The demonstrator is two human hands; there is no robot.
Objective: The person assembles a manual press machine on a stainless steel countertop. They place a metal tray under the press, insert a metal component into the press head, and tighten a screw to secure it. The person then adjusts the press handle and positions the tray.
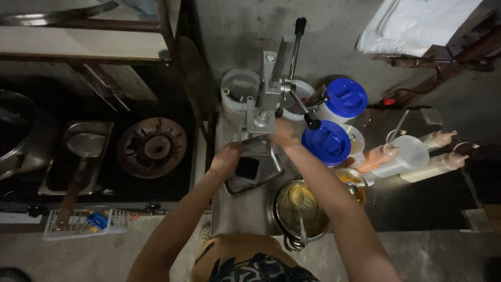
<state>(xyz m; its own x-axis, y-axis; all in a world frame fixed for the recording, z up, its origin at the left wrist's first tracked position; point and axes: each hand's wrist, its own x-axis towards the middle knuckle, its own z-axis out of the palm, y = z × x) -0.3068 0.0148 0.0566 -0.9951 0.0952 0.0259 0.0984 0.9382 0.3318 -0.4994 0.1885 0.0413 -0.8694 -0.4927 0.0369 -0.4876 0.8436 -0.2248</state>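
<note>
The steel surface (237, 211) carries the equipment; it is flat, dull grey sheet metal, likely slick when wet. To its left sits a cast burner (152, 147), round, ribbed and rusted, beside a rectangular steel tray (78, 156).

The lever press (271, 89) stands upright at the rear of the surface. It is a rigid metal frame with a long handle tipped by a black knob. It is judged heavy and stiff; it should be steadied at the base casting, not at the lever.

Below the press lies the metal hopper (255, 166), a square-mouthed, angular box of thin steel, tilted toward the person. It is judged light to moderate in weight, rigid, smooth and possibly greasy, with hard edges; the outer walls or rim give the safest hold.

The left hand (227, 156) is closed over the hopper's upper left rim. The right hand (283, 133) rests at the foot of the press, above the hopper; whether its fingers are closed cannot be told.

A round steel pot (302, 209) holds yellow batter. Two tubs with blue lids (327, 142) and soft squeeze bottles (381, 156) stand to the right.
</note>
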